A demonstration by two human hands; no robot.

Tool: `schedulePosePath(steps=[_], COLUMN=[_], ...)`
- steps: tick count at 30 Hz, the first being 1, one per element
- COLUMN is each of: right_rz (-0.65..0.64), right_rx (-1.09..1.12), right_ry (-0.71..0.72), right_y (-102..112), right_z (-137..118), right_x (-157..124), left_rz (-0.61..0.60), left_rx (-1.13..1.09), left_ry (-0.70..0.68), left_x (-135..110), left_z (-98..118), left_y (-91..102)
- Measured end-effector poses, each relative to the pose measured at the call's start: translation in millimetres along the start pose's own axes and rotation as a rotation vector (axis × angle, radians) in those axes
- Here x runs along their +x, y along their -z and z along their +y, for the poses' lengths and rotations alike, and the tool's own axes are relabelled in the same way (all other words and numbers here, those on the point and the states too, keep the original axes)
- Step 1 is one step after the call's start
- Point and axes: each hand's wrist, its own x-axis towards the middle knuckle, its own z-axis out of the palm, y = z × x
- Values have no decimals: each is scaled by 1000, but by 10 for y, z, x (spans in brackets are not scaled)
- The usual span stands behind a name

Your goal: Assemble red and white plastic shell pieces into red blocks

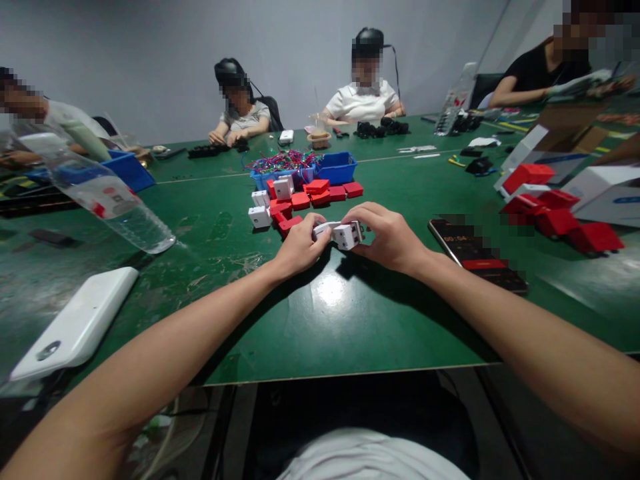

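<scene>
Left of the smartphone [467, 250]: left hand [301, 245] pinches a flat white piece [320, 229], right hand [386, 235] grips a ported white block [346, 237], both grips closed; whether joined, cannot tell | step, seemingly: working the white parts between both hands | next move likely calls for steady pinches | beyond, left of smartphone: red boxes [301, 201], then wire-filled blue bin [261, 180]

The person's two hands [303, 245] and two clear bottles [117, 208] show.
</scene>
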Motion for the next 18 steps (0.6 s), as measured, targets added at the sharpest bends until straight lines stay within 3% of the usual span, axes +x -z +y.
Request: schedulePosePath(steps=[18], right_rz=[56], right_rx=[-9], right_ry=[99], right_y=[-44], right_z=[56], right_x=[-13], left_rz=[-42], left_rx=[-17], left_ry=[45], left_x=[4], left_z=[64], left_y=[-2])
